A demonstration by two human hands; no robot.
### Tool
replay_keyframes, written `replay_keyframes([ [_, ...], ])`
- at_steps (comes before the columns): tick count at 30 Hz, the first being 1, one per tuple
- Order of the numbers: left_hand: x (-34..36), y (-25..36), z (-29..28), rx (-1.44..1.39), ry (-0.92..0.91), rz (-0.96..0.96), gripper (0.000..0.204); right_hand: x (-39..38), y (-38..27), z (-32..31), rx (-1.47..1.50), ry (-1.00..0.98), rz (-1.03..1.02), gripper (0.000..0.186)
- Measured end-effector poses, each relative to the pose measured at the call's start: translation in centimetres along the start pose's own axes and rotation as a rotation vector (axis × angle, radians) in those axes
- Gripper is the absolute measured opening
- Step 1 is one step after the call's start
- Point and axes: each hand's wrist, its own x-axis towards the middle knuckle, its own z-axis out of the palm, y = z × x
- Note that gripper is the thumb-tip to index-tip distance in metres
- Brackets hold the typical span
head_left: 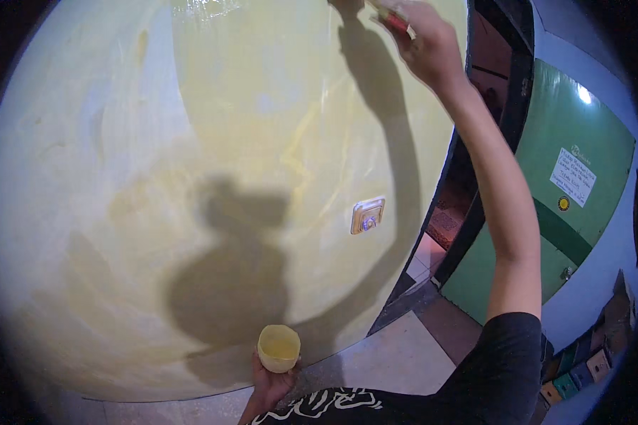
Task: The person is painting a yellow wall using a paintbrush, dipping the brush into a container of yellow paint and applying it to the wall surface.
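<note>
My left hand (272, 384) is closed around a small pale-yellow cup (278, 365), held low near my body. Yellow paint lies in the bottom of it. Raised high at the upper right, my right hand (430, 44) grips a paintbrush (395, 18) with red on its handle. The brush's far end is cut off or blurred at the top edge, so I cannot tell whether it touches the wall. In front of me the wall (248, 134) is coated in patchy pale yellow, with whiter areas at the left and wet gloss near the top.
A paint-smeared socket (368, 216) sits on the wall beneath my right arm. Right of the wall is a dark-framed doorway (468, 177), then a green door (546, 134) bearing a paper notice (573, 177). Several boxes (581, 375) stand at the lower right.
</note>
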Motion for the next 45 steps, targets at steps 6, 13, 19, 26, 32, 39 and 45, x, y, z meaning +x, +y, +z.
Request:
replay_keyframes([
  [6, -0.4, 0.1, 0.4, -0.024, 0.032, -0.004, 0.077, -6.5, -6.8, -2.2, 0.235, -0.184, -0.062, 0.046],
  [13, 0.7, 0.8, 2.0, -0.020, 0.010, 0.003, 0.074, -9.1, -9.9, -5.5, 0.295, -0.344, -0.131, 0.039],
  [19, 1.0, 0.1, 1.6, -0.014, -0.033, -0.035, 0.077, -4.4, -3.7, -5.6, 0.071, -0.132, -0.191, 0.030],
  [26, 0.7, 0.3, -0.8, -0.010, -0.035, -0.071, 0.076, -6.0, -4.8, -1.8, 0.108, -0.102, 0.040, 0.036],
  [32, 0.3, -0.2, -0.1, -0.055, 0.059, -0.046, 0.077, -12.6, -10.4, -4.1, 0.258, -0.236, 0.090, 0.044],
  [39, 0.9, 0.1, -1.2, 0.018, -0.089, -0.116, 0.078, -11.0, -9.4, -7.4, 0.221, -0.315, -0.049, 0.040],
  [45, 0.2, -0.8, 1.3, -0.072, -0.089, -0.166, 0.078, -3.3, -4.3, -6.2, 0.066, -0.103, -0.150, 0.034],
])
